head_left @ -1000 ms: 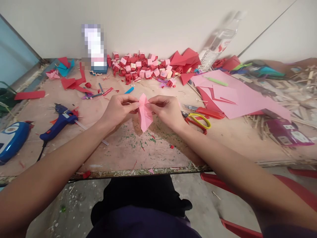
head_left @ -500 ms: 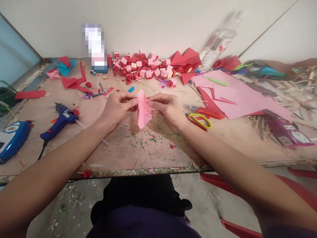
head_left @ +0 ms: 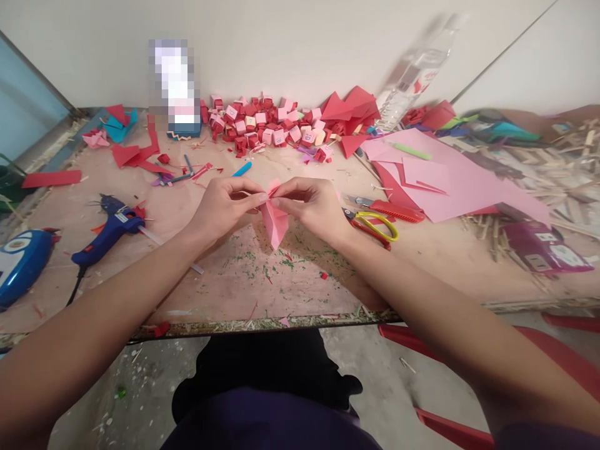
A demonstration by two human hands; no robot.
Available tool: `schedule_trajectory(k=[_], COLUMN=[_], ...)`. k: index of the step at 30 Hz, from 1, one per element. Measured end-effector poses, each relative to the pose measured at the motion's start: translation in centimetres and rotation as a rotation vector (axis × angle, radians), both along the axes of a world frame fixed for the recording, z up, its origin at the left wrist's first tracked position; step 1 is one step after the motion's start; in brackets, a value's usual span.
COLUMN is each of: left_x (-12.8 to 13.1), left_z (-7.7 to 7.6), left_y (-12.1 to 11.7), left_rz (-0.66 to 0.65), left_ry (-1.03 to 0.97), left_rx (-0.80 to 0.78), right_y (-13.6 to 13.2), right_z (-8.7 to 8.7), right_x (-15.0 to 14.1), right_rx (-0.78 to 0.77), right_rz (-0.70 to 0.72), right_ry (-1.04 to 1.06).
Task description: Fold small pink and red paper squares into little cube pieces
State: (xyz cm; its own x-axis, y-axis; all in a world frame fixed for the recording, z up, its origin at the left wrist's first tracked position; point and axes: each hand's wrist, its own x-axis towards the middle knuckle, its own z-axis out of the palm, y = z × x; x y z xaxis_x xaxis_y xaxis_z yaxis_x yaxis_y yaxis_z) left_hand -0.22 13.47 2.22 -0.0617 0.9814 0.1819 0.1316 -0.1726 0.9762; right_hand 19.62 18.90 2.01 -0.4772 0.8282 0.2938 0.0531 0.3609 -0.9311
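A folded piece of pink paper (head_left: pixel 275 226) hangs upright between my two hands, above the middle of the wooden table (head_left: pixel 225 290). My left hand (head_left: pixel 229 201) pinches its left side near the top, thumb against fingers. From the right, my right hand (head_left: pixel 312 203) grips the same upper part, its thumb close to the left one. The fingertips hide much of the paper's upper half; a pointed lower end shows beneath them. Beyond the hands lies a blue stick (head_left: pixel 242 169). Yellow-handled scissors (head_left: pixel 375 225) and a red utility knife (head_left: pixel 394 210) rest by my right wrist.
A pile of pink and red folded paper cubes (head_left: pixel 267 124) lines the wall. Left are a blue glue gun (head_left: pixel 110 228) and a blue-white object (head_left: pixel 25 265). Pink sheets (head_left: pixel 450 181), a tilted clear bottle (head_left: pixel 417 78), wooden sticks (head_left: pixel 567 169) and a purple packet (head_left: pixel 546 248) are right.
The pink paper was spread flatter between the hands; now its upper part is pinched together and its sides are drawn inward. The fingertips have come closer to each other.
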Motion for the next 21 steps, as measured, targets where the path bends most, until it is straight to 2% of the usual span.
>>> schedule_trajectory(k=[6, 12, 21], left_x=[0.3, 0.3, -0.4], left_z=[0.8, 0.6, -0.1], left_y=[-0.9, -1.0, 0.3], left_rz=[-0.024, -0.065, 0.002], left_ry=[0.137, 0.202, 0.177], left_rx=[0.023, 0.037, 0.069], right_y=[-0.4, -0.4, -0.3], right_z=[0.0, 0.0, -0.1], right_x=[-0.4, -0.4, -0.2], right_rx=[0.028, -0.068, -0.427], right_rz=[-0.076, -0.012, 0.056], right_ry=[0.034, 0.030, 0.180])
